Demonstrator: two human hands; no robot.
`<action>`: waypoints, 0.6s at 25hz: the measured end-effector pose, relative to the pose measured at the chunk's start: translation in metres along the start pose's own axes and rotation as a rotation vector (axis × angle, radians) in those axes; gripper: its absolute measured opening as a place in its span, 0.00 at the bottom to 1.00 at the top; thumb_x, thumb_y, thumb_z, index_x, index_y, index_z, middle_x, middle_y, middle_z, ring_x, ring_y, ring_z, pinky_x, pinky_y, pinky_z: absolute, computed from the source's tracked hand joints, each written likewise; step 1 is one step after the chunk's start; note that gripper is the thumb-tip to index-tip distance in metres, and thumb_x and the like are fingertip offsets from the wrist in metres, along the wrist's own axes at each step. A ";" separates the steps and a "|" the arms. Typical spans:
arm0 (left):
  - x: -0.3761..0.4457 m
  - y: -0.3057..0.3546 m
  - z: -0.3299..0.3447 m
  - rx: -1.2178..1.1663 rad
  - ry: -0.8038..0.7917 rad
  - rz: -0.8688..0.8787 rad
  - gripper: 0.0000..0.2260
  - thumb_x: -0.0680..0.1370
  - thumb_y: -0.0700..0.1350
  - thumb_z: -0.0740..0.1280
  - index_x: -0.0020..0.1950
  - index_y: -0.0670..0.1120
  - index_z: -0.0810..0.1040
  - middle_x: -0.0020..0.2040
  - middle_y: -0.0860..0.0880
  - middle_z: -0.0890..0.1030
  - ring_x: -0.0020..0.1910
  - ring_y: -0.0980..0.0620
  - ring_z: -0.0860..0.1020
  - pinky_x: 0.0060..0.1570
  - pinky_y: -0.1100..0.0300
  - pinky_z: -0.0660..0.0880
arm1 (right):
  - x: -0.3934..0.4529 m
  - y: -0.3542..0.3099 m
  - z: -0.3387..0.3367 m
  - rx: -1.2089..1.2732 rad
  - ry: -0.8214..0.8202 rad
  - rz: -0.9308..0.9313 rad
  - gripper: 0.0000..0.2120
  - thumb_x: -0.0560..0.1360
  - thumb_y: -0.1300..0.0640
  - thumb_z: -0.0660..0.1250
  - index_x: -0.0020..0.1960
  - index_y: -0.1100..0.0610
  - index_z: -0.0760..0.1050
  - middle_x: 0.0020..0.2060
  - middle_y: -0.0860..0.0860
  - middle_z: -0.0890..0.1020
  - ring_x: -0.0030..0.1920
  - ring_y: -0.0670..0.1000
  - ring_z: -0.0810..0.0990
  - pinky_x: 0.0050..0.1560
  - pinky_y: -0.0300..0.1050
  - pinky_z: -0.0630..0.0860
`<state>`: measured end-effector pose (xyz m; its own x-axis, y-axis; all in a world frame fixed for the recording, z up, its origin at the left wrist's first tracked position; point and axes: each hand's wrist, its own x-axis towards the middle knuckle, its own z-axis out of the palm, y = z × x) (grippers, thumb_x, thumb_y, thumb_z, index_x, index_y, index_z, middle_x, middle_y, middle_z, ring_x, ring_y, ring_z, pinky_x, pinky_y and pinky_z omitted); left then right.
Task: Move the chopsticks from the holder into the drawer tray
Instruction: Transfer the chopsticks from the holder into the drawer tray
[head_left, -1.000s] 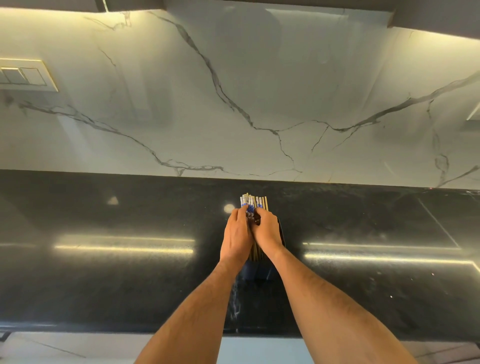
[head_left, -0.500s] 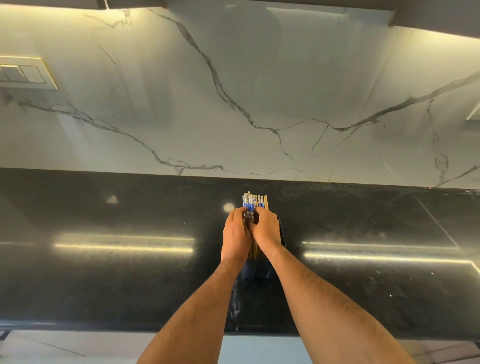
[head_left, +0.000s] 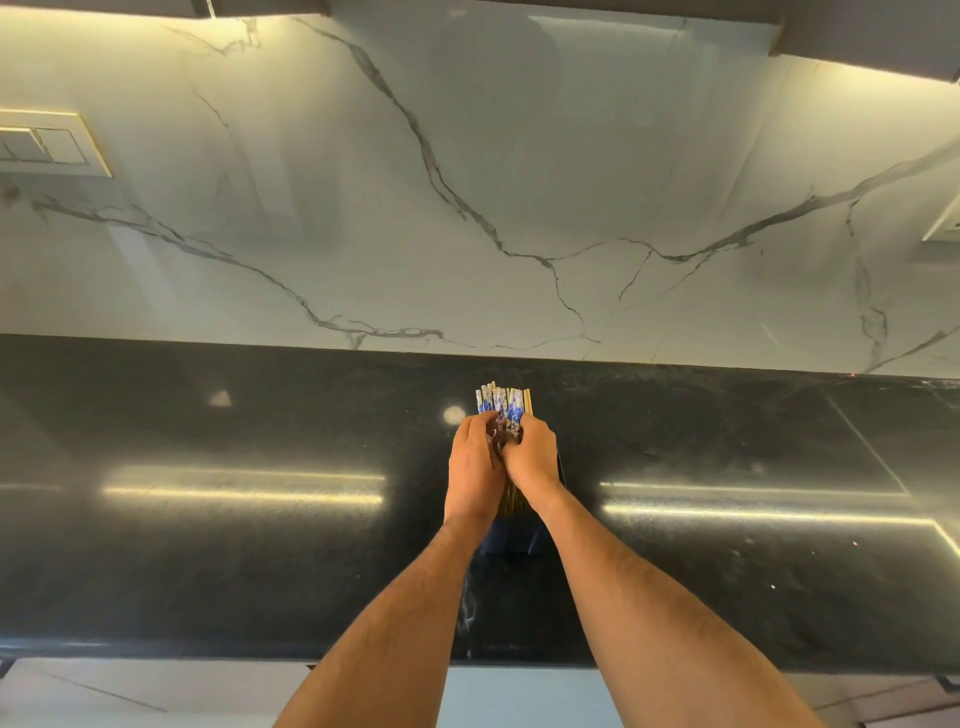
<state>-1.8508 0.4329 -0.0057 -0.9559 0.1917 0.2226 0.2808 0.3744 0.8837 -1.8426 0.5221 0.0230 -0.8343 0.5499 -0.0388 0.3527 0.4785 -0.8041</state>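
Hands: the left hand (head_left: 474, 467) and right hand (head_left: 531, 460) wrap together around one bundle of chopsticks (head_left: 503, 404), fingers curled tight on it.
Chopsticks: upright, blue-patterned tops fanned above the knuckles, lower ends inside the holder (head_left: 514, 538).
Holder: dark, standing on the black countertop (head_left: 260, 545), mostly hidden behind the wrists.
Drawer tray: not in view.
Risk: a loose grip could let outer sticks slip and scatter; a snagged bundle could tip the holder.
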 end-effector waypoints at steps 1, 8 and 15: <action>0.000 0.001 0.000 0.007 -0.003 0.006 0.15 0.83 0.48 0.61 0.71 0.49 0.70 0.64 0.55 0.75 0.59 0.59 0.76 0.62 0.61 0.76 | 0.000 0.001 -0.001 0.041 -0.001 0.015 0.13 0.82 0.61 0.66 0.65 0.60 0.78 0.57 0.56 0.84 0.55 0.53 0.83 0.52 0.42 0.80; -0.005 0.007 -0.002 0.039 0.026 -0.032 0.15 0.82 0.47 0.65 0.68 0.50 0.71 0.58 0.60 0.74 0.55 0.63 0.76 0.56 0.65 0.77 | -0.005 -0.001 -0.003 0.004 -0.019 -0.009 0.12 0.79 0.64 0.68 0.62 0.61 0.80 0.55 0.57 0.84 0.53 0.52 0.83 0.53 0.45 0.82; -0.006 0.009 -0.006 0.035 0.045 -0.095 0.16 0.82 0.47 0.65 0.70 0.48 0.73 0.57 0.59 0.75 0.50 0.66 0.74 0.50 0.75 0.67 | -0.009 -0.004 -0.002 -0.044 0.008 -0.039 0.11 0.80 0.60 0.70 0.61 0.61 0.80 0.54 0.56 0.85 0.53 0.52 0.84 0.49 0.42 0.79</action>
<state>-1.8427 0.4300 0.0031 -0.9810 0.1128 0.1578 0.1910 0.4209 0.8868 -1.8362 0.5162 0.0277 -0.8444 0.5358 -0.0033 0.3385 0.5287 -0.7784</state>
